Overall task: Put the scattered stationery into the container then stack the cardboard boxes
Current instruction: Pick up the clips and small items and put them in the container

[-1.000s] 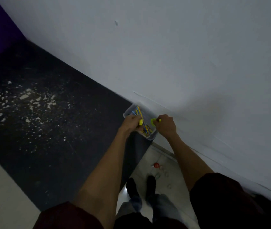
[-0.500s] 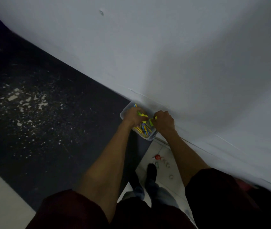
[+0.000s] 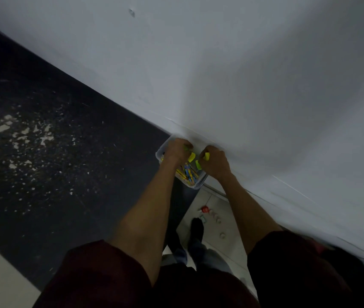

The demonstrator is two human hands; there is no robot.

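Clear plastic container [image 3: 199, 186] of coloured stationery [image 3: 188, 172] lies under the left hand [image 3: 179, 150] and right hand [image 3: 216, 162], fingers curled round small yellow-green pieces [image 3: 207, 156].

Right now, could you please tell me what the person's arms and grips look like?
Both arms wear dark maroon sleeves ending near the elbow, leaving the forearms bare. The left grip and right grip are bare hands: no gloves, and no watch, ring or bracelet visible in this dim light.
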